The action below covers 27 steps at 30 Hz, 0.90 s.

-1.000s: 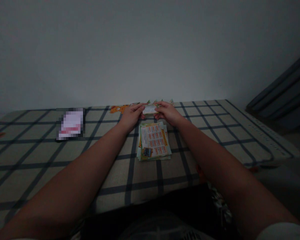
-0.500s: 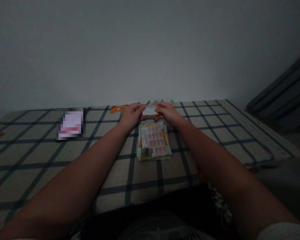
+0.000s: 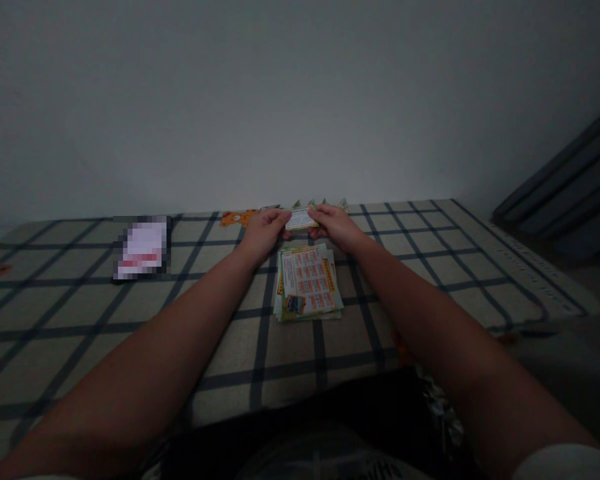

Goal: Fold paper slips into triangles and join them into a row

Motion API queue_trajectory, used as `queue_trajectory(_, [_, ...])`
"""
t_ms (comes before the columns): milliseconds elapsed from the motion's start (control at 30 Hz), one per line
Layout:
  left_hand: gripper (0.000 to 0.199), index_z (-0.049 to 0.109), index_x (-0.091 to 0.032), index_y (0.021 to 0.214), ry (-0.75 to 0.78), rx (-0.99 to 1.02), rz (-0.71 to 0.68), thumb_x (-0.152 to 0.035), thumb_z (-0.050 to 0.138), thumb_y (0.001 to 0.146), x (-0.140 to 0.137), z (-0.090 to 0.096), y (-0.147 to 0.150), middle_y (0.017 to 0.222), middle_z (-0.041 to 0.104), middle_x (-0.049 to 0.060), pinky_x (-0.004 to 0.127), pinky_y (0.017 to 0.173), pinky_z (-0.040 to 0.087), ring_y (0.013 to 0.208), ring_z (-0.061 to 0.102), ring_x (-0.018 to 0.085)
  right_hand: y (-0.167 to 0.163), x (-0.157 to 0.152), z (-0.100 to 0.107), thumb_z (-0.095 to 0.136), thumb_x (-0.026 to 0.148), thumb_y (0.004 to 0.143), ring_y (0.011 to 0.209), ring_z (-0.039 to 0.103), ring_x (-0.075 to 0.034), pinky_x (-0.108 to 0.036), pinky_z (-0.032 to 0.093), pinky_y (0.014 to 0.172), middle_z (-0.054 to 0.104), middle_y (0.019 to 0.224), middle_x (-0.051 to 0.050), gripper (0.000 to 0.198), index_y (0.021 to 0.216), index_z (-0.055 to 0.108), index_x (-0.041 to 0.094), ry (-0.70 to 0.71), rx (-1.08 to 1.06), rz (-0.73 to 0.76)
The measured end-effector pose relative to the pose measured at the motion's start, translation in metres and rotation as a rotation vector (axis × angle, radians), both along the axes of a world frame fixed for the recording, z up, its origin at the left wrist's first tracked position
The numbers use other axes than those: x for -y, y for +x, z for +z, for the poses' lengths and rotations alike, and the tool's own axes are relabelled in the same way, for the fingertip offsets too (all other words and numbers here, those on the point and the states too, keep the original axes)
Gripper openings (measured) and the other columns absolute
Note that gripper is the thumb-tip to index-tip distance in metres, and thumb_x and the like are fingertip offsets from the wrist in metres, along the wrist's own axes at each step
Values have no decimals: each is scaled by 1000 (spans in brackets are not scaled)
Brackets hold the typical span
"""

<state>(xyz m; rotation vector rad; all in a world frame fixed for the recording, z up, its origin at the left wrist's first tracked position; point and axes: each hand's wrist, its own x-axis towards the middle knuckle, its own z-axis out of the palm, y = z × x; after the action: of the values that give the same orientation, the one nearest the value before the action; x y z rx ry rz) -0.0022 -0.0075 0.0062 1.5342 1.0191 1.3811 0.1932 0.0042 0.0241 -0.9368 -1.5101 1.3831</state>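
A: What is in the hands?
B: A small printed paper (image 3: 301,219), pale with lines of tiny text. The left hand (image 3: 265,230) pinches its left end and the right hand (image 3: 337,227) pinches its right end, so both grips are closed down on the one piece.

A: How do the fingers sit?
B: The thumbs lie on the face towards the person, with other fingers behind. I can't tell whether the lower edge touches the table (image 3: 410,247).

A: And just nearer the person than the grip?
B: A stack of sheets (image 3: 307,280), flat and a little uneven, corners poking out at the sides. The top one shows rows of red boxes, a yellow strip along its right and a dark picture at its lower left. Neither hand touches it.

A: Beyond the grip?
B: A row of small pointed papers (image 3: 311,202), partly hidden by the hands; too small to make out well. An orange bear print (image 3: 235,218) shows just left of the left grip, on the checked cloth (image 3: 230,360) that covers the table.

A: Farther out?
B: Well to the left of the grip lies a dark-edged thing with a pale front (image 3: 143,247), blurred into blocks. Past the pointed papers rises a plain wall (image 3: 300,100). Far to the right of the grip hangs grey folded fabric (image 3: 575,187). Nearest the person, a pale sleeve (image 3: 565,463) shows on the right arm.
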Motion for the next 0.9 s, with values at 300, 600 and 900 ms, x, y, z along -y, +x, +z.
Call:
queue_trajectory(300, [35,69,-16,65,-62,77,-42,-48,71,80,-6,-5,-1,62,64,4,25,54,47,55,57,13,1,-11,-9,64,28,95,60,57,-8,-19,49,55,69,79,-2,14,85,66,18,73,34,-66])
queue_trajectory(600, [39,66,-17,65,-21,43,-18,-51,69,82,-1,0,0,61,60,1,26,56,46,53,54,12,1,-8,-5,65,27,94,59,59,-9,-22,52,59,70,80,-3,12,88,68,17,39,36,-116])
queue_trajectory(900, [32,77,-15,89,-105,1,-63,-43,76,75,2,2,0,61,64,1,24,53,44,51,53,11,3,-9,-9,67,30,90,57,54,-8,-22,48,57,65,76,1,13,95,66,19,154,47,-98])
